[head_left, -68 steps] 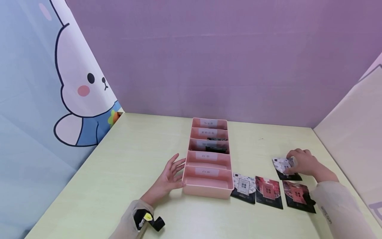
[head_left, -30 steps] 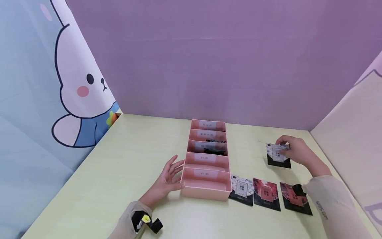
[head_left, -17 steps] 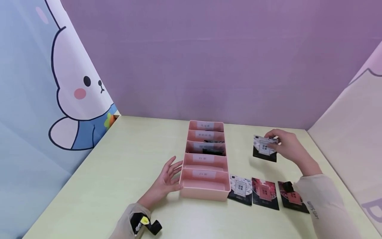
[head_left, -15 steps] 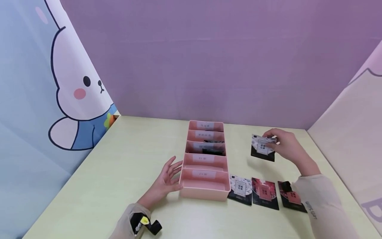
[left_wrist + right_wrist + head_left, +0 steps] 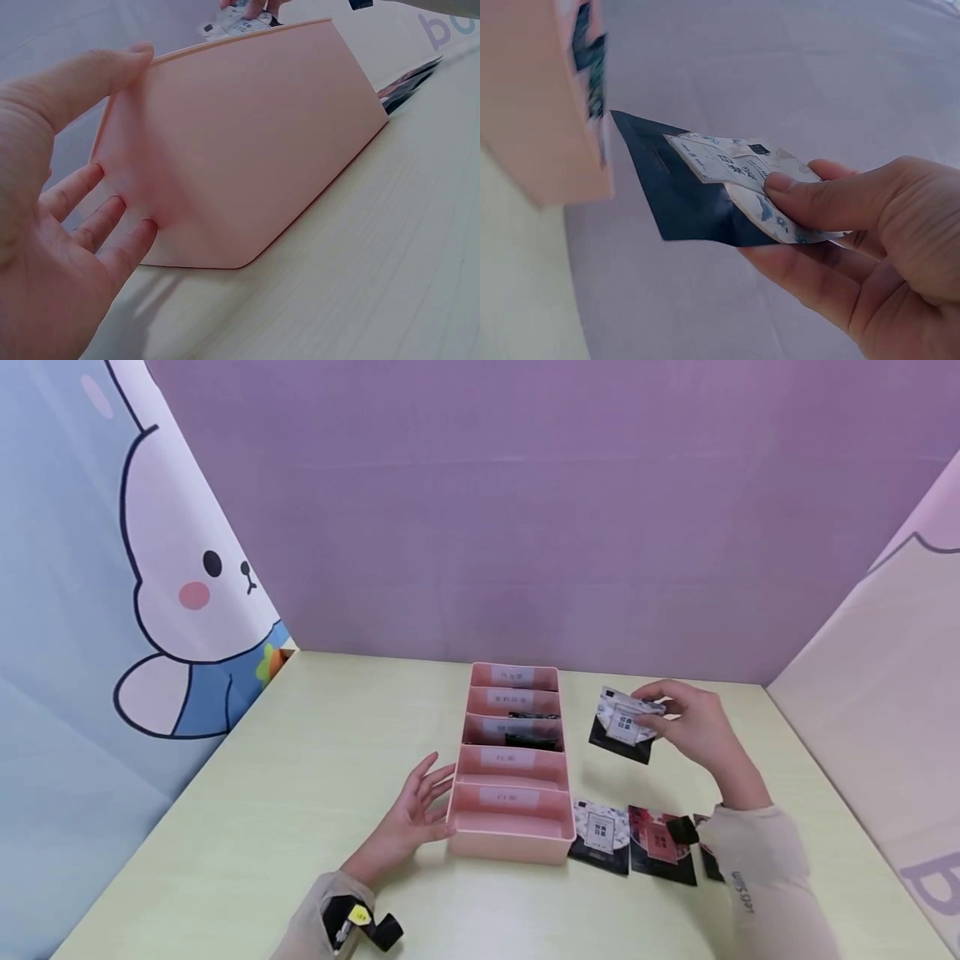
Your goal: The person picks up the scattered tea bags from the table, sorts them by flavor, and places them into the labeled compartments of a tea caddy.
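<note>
The white-and-black sachet (image 5: pixel 624 728) is hanging in the air just to the right of the pink divided box (image 5: pixel 512 758), level with its middle compartments and clear of the table (image 5: pixel 262 810). The right hand (image 5: pixel 686 720) is pinching it by its upper edge between thumb and fingers, so the packet is dangling with its printed face toward the head camera; the right wrist view shows the thumb pressing on the pale top flap while the dark back of the packet is pointing toward the box wall. Holding it by the top edge is leaving the lower end free, which probably suits dropping it upright into a narrow slot.

The left hand (image 5: pixel 417 814) is lying open, its straight fingers touching the box's left wall near the front corner, as the left wrist view shows plainly; that contact is likely steadying the light box against sliding.

The box is standing lengthwise with five labelled compartments, and dark packets (image 5: pixel 534 737) are already sitting in the third. Three more sachets (image 5: pixel 633 837) are lying flat in a row on the table beside the box's front right corner, partly hidden by the right sleeve (image 5: pixel 750 877).
</note>
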Motion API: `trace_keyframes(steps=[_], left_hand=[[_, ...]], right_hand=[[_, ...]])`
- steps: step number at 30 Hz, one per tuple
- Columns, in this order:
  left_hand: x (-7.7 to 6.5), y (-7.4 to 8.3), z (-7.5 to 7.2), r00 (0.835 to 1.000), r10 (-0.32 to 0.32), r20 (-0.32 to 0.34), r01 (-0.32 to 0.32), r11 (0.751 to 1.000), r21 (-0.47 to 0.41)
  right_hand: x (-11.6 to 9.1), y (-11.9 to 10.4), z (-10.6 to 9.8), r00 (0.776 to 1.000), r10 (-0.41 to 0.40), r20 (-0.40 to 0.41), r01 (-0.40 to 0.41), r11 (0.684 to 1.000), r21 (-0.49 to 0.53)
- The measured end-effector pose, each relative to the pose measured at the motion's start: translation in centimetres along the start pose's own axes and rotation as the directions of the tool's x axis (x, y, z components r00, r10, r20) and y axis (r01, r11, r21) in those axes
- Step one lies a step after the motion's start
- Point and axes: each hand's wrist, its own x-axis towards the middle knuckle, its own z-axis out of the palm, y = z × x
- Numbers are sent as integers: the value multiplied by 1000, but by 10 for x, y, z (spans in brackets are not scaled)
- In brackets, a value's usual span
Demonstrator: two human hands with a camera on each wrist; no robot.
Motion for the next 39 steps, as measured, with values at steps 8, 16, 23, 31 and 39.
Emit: trace_keyframes(steps=[8,16,23,31,39], left_hand=[[0,4,2,1000,-18,-12,18,1000,-3],[0,2,1,1000,-11,-13,11,1000,-9],[0,0,0,1000,-11,-8,11,1000,-11],[0,0,0,1000,-13,-8,13,1000,-11],[-1,-1,0,1000,-17,-8,17,1000,1]], right_hand=[[-5,-22,13,996,-24,-81,33,994,104],[-4,-30,29,990,-101,-96,118,974,194],[-6,-39,45,977,-178,-115,206,925,319],[-8,-51,68,960,-269,-75,276,876,396],[-11,-56,79,952,-295,-82,300,843,447]])
